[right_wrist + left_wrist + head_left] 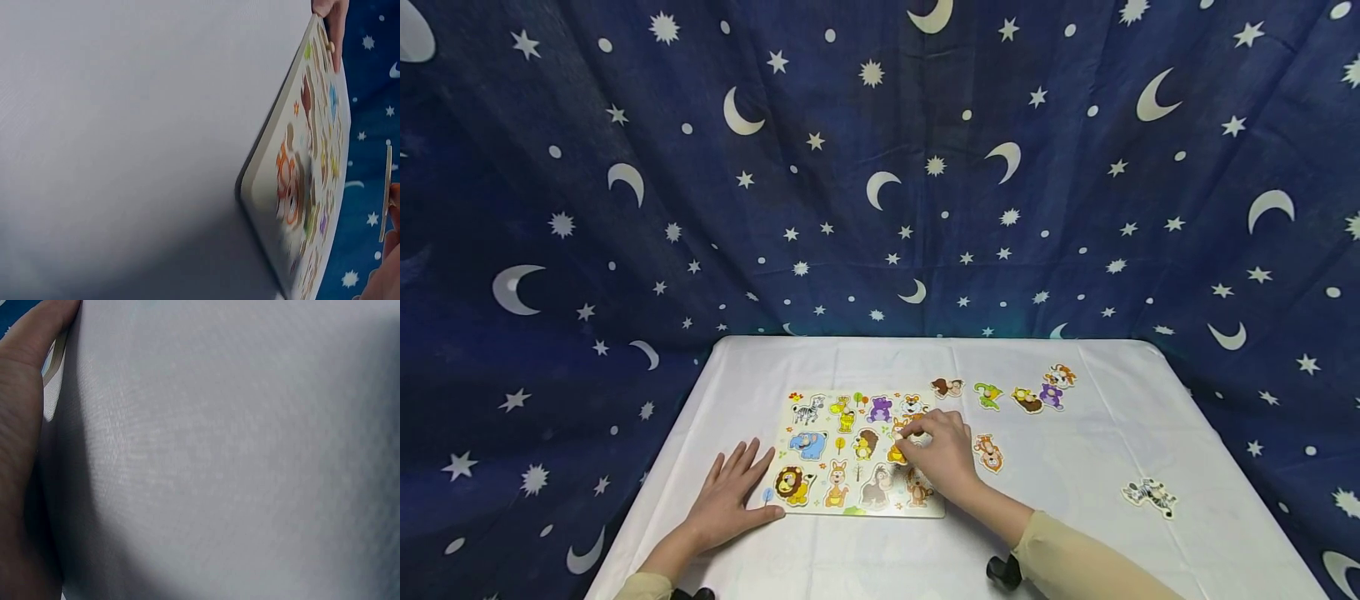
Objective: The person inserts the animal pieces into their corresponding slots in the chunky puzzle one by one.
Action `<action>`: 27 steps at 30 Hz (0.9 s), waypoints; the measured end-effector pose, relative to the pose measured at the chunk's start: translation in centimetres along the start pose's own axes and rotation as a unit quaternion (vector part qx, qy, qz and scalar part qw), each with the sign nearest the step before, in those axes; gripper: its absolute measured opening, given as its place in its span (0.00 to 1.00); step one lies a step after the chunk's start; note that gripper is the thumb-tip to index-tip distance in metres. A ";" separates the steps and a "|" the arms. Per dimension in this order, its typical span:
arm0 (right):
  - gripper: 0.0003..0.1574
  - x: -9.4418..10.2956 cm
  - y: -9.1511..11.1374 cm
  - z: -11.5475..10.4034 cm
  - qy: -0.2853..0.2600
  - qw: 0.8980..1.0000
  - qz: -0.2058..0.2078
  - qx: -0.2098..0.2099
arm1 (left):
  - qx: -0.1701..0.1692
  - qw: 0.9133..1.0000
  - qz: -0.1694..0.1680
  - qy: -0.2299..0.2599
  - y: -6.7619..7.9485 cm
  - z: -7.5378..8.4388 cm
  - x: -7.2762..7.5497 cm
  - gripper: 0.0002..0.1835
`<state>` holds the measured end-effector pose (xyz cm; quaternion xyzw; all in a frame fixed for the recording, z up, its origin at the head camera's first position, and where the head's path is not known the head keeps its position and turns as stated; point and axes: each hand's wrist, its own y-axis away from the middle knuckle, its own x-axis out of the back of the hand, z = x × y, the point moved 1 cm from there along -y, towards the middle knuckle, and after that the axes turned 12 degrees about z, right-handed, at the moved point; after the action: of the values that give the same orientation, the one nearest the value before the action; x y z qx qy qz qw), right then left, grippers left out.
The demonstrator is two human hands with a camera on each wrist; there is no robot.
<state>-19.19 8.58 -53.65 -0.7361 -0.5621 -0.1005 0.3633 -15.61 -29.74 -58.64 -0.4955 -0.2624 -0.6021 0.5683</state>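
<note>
A wooden animal puzzle board [842, 510] lies on the white table. Just above its right half, my right hand [943, 454] pinches an orange kangaroo puzzle piece [897, 448]. In the right wrist view this puzzle piece [386, 194] is seen edge-on, raised off the board. My left hand [726, 500] lies flat with fingers spread at the board's left side, its thumb by the lower left corner. A lion piece [793, 486] with a knob sits in the board near that thumb. The left wrist view shows mostly tablecloth and part of the left hand [22, 425].
Beyond the board's right side lie loose pieces: a brown one [947, 387], a green one [988, 396], a hedgehog [1027, 400], a purple one [1051, 396] and an orange-and-white one [1060, 375]. An orange-brown piece [988, 452] and a zebra [1150, 497] lie farther right.
</note>
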 end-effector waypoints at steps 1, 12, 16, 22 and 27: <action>0.07 -0.2 0.1 -0.2 -0.004 1.000 -0.003 0.002 | 0.000 1.000 0.000 0.000 0.0 0.0 0.0 0.56; 0.06 -2.7 1.0 -2.4 -0.027 0.999 -0.033 0.020 | -0.001 1.000 0.002 0.003 0.1 0.0 0.1 0.56; 0.06 -3.5 1.2 -3.0 -0.023 0.998 -0.046 0.027 | 0.001 1.000 0.001 0.001 0.0 0.1 0.1 0.56; 0.05 -4.8 1.6 -3.4 -0.006 0.997 -0.060 0.038 | 0.000 1.000 0.001 -0.002 0.0 0.0 0.0 0.56; 0.05 -5.6 2.0 -3.8 0.006 0.997 -0.064 0.046 | 0.002 1.000 -0.003 -0.001 -0.1 -0.1 0.0 0.56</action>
<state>-18.37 1.69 -54.88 -0.6808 -0.6096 -0.1021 0.3930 -15.73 -29.80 -58.66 -0.4946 -0.2652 -0.6026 0.5673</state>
